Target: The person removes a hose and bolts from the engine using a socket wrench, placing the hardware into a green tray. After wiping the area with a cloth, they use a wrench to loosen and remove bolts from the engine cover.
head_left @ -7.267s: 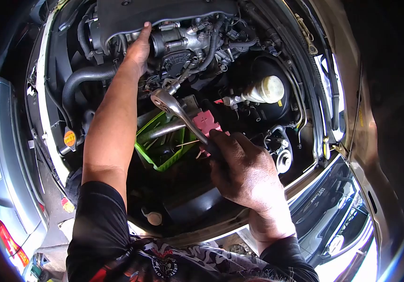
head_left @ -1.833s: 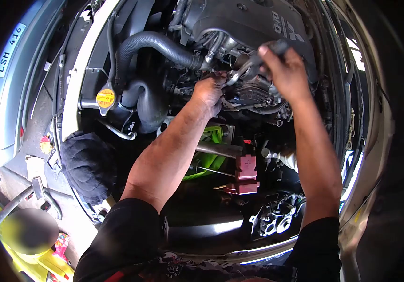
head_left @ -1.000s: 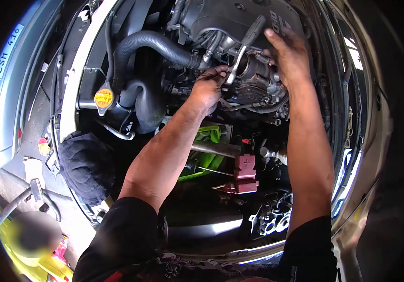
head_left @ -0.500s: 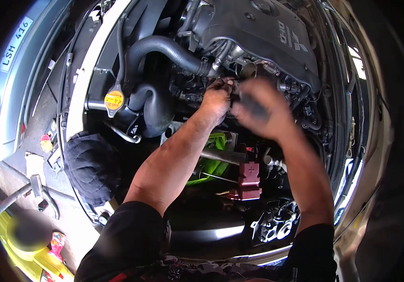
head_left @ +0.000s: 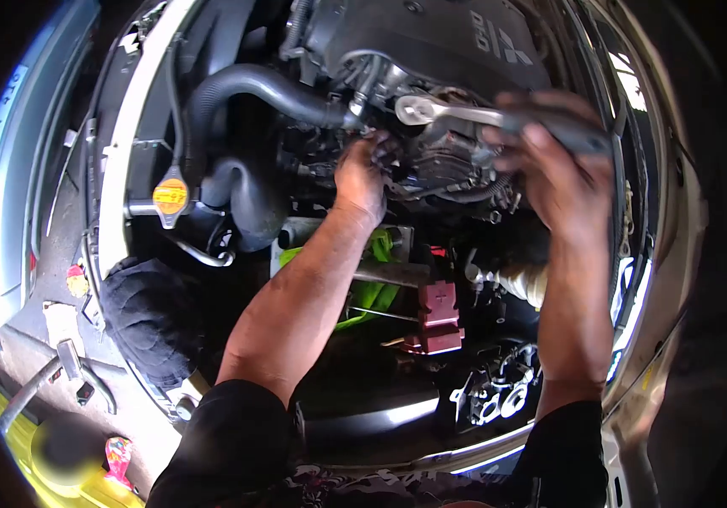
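Observation:
My right hand (head_left: pixel 562 173) is wrapped round the dark grip of a ratchet wrench (head_left: pixel 465 113) and is blurred by motion. The wrench's round silver head points left, above the engine parts, and appears apart from them. My left hand (head_left: pixel 362 176) reaches into the engine bay, below the end of a thick black hose (head_left: pixel 275 91). Its fingertips are bent together among dark parts; what they hold, if anything, is hidden. Behind both hands lies the black engine cover (head_left: pixel 431 42).
A radiator cap (head_left: pixel 170 196) with an orange label sits at left. Below my arms are a red battery terminal cover (head_left: pixel 440 317) and green cloth (head_left: pixel 372 296). A dark cap (head_left: pixel 152 313) covers a person's head at left. Another person in yellow (head_left: pixel 16 449) is at lower left.
My right hand has moved right and away from my left hand, bringing the ratchet wrench into clear sight. The view has shifted, so the engine bay appears farther left.

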A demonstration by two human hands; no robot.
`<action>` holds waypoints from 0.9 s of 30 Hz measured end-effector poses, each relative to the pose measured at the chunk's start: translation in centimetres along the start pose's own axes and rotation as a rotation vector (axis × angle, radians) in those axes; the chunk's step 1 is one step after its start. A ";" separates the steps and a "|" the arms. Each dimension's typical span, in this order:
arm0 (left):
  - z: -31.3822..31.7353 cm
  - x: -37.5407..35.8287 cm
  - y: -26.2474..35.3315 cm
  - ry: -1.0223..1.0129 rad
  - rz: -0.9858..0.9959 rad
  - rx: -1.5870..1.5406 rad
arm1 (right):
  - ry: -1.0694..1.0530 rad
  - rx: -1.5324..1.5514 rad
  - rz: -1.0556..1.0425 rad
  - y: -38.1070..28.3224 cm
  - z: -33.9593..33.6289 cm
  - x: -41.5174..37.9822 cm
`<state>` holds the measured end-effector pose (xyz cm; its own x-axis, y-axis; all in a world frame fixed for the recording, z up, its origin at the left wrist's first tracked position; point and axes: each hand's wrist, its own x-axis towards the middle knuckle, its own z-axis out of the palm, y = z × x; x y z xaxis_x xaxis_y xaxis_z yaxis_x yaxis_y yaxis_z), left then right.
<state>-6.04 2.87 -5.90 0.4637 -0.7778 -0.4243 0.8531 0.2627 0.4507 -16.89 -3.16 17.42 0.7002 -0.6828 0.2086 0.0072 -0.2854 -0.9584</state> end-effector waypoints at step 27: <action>2.5 3.1 1.7 -0.201 0.284 0.933 | 0.235 -0.617 -0.177 -3.0 -4.2 -28.4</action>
<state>-3.79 -0.55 -4.48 0.4987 -0.8606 -0.1032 0.1473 -0.0331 0.9885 -39.82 14.26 15.23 0.5521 -0.6983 0.4557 -0.3493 -0.6899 -0.6340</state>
